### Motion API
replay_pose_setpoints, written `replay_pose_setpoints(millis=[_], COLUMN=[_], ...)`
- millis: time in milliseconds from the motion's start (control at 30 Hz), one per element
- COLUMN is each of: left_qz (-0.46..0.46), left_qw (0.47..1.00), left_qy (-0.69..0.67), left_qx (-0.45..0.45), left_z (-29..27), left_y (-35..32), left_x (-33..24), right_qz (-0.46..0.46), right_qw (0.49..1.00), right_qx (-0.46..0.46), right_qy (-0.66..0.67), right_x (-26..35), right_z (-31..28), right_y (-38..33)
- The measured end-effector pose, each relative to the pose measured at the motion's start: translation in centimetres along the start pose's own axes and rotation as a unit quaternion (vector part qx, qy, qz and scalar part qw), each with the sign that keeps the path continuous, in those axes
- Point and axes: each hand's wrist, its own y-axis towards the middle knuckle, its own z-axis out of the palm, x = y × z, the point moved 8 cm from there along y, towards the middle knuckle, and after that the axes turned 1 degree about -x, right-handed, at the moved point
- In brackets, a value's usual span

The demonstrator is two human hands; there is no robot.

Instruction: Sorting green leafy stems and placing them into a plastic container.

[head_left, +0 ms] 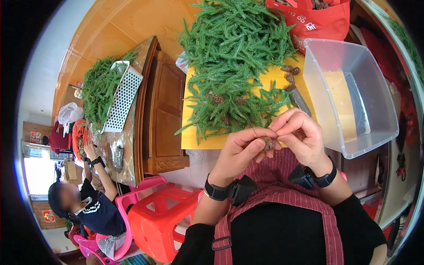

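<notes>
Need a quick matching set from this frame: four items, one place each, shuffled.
Items:
1. small pine cone
2. clear plastic bin
3. red bag
4. perforated white tray

Places:
A. far table, among greenery
B. right of the yellow board
C. between the left hand and right hand
D. top edge, behind the green sprigs

Pairs: 1-C, 2-B, 3-D, 4-A

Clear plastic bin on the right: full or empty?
Empty. The clear plastic bin shows only its bare bottom and the yellow board through its walls; the pine cones lie outside it.
</notes>
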Motion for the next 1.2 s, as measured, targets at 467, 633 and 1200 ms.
replay_pose_setpoints(millis=[467,633,1200], left_qz=[-0.126,-0.129,-0.062], left_qw=[0.985,0.987,0.989], left_qy=[0.072,0.067,0.133], left_qx=[0.089,0.066,0.014], left_z=[0.7,0.4,0.7], left_y=[-0.7,-0.6,-0.4], left_x=[1.1,1.0,0.0], right_qz=[0.231,0.224,0.225], right_qw=[0.937,0.943,0.961], right_qx=[0.153,0.109,0.076], right_qy=[0.213,0.22,0.143], right_x=[-2.4,-2.1,-1.6], right_z=[1.8,1.7,1.3], right_y=[0.0,0.3,0.6])
